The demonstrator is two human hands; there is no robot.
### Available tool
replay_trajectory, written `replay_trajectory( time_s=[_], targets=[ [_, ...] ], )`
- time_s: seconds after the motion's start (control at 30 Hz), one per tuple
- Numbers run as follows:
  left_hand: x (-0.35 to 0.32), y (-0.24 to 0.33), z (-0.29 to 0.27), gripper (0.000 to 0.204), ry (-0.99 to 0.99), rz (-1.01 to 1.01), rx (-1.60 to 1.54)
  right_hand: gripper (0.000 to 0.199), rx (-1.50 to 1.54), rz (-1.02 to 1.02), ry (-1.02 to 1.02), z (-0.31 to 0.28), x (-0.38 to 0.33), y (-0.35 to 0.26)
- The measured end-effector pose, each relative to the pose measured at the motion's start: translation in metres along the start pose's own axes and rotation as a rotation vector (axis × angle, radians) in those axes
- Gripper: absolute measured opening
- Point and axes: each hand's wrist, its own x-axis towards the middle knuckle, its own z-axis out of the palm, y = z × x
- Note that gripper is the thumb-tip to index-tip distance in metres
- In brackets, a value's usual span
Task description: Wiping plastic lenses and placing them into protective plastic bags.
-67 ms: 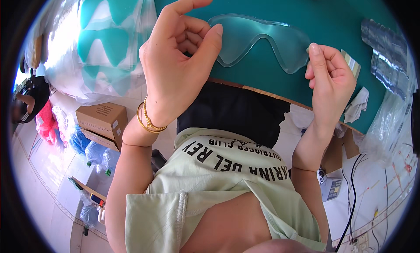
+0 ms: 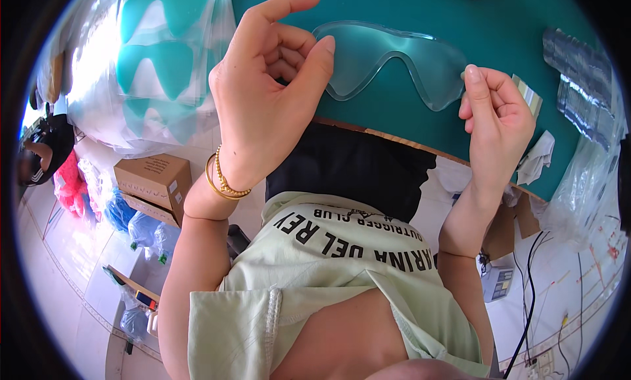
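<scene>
A clear goggle lens (image 2: 427,68) with a deep nose notch is held up by its two ends above the green tabletop (image 2: 420,5). My left hand (image 2: 276,84) pinches its left end between thumb and bent fingers, with the index finger stretched out past it. At the lens's right end, the thumb and fingers of my right hand (image 2: 496,111) are closed on the edge. The fingertips behind the lens are partly hidden.
Clear plastic bags (image 2: 158,65) with green lens-shaped pieces lie at the left. Stacked clear lenses (image 2: 585,91) stand at the right beside a white cloth (image 2: 536,158). A cardboard box (image 2: 154,183) and black cables (image 2: 526,301) are lower down. Someone in dark clothing (image 2: 52,143) is at the far left.
</scene>
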Motion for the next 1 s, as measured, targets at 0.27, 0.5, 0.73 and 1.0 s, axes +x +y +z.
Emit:
replay_trajectory(
  time_s=[0.27,0.5,0.73,1.0],
  targets=[
    [-0.001,0.002,0.001,0.038,-0.017,-0.005,0.024,0.020,-0.092,0.025,-0.008,0.000,-0.003,-0.004],
    [-0.002,0.000,0.002,0.038,0.008,0.008,0.015,0.063,-0.844,-0.118,0.342,-0.068,-0.018,0.014],
    [0.000,0.002,0.003,0.037,-0.026,0.017,0.026,0.050,-0.413,0.076,0.263,-0.063,-0.010,-0.013],
    [-0.004,-0.001,0.001,0.036,0.017,0.041,0.020,0.044,-0.552,-0.143,0.044,0.002,-0.008,-0.039]
  ],
)
